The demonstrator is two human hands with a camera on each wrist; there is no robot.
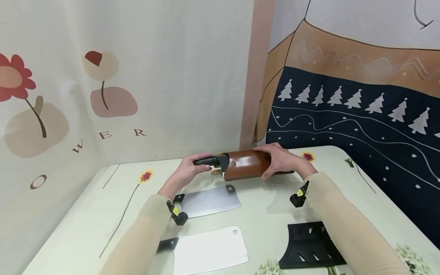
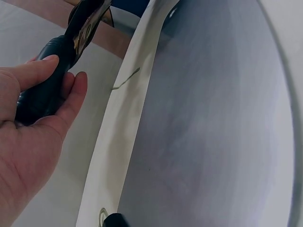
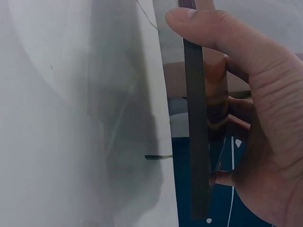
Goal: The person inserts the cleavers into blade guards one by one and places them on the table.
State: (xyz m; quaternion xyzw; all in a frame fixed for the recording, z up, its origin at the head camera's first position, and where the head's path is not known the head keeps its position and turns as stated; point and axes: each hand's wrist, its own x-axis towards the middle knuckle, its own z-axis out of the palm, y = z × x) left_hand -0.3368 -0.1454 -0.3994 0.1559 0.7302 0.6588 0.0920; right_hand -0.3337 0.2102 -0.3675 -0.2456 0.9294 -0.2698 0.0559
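Note:
A brown leather knife sheath [image 1: 245, 162] is held over the back of the table, with a black handle [image 1: 206, 160] coming out of its left end. My left hand [image 1: 187, 168] grips that handle; in the left wrist view the thumb and fingers close round the handle [image 2: 45, 85]. With thumb and fingers spread across it, my right hand [image 1: 280, 158] grips the sheath's right part. The right wrist view shows the sheath's dark edge [image 3: 196, 118] beside the hand [image 3: 274, 99]. Any blade inside the sheath is hidden.
Two cleavers lie flat, one [image 1: 211, 200] near my left wrist and a second [image 1: 211, 250] closer to me. A black slotted piece [image 1: 309, 244] lies at the right front, partly under my right forearm. Behind it is a clear sheet [image 1: 282, 200]. Curtains [image 1: 192, 95] hang behind the table.

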